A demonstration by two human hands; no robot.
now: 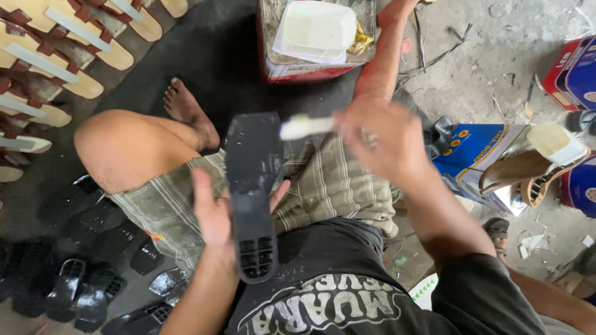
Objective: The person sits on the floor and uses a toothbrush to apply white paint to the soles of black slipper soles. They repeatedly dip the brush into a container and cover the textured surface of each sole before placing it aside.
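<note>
Black shoe sole (253, 186) and white brush (305, 126)
Sole upright-ish, underside facing camera, heel end low with grid cavities, held over lap; brush blurred, bristle end seemingly touching sole's upper right edge.

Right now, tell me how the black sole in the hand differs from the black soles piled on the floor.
The black sole in hand is held up by the left hand, with the white brush in the right hand at its front end; the floor soles lie untouched in a loose heap. The held one looks matte, the floor ones glossy. Both are black, with gridded heel cavities.
</note>
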